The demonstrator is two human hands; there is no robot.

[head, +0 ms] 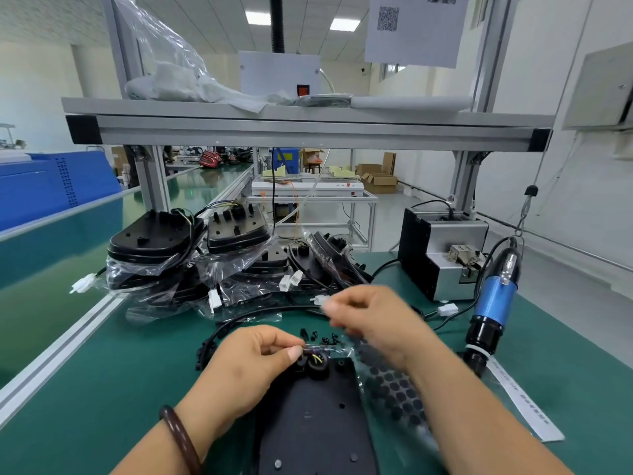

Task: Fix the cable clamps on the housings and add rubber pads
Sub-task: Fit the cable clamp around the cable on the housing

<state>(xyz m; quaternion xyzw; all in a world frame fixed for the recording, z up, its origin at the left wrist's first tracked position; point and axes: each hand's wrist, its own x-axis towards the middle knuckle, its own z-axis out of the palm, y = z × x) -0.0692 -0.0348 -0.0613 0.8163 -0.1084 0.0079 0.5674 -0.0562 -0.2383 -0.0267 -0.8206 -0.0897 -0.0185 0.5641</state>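
A black housing (315, 419) lies flat on the green bench in front of me, its round cable port with yellow and black wires at the far end. My left hand (246, 365) pinches the wires at that port with thumb and forefinger. My right hand (370, 317) hovers blurred just beyond it, fingers curled near a white connector (320, 299); whether it holds something is unclear. Several small black cable clamps (322, 337) lie loose beyond the housing. A sheet of round black rubber pads (394, 392) in clear film sits to the right of the housing.
Bagged black housings (154, 241) with cables and white plugs are stacked at the back left. A blue electric screwdriver (493, 303) hangs at the right, beside a screw feeder box (442, 252). A white paper strip (524, 402) lies at the right. An aluminium rail (68, 344) runs along the bench's left side.
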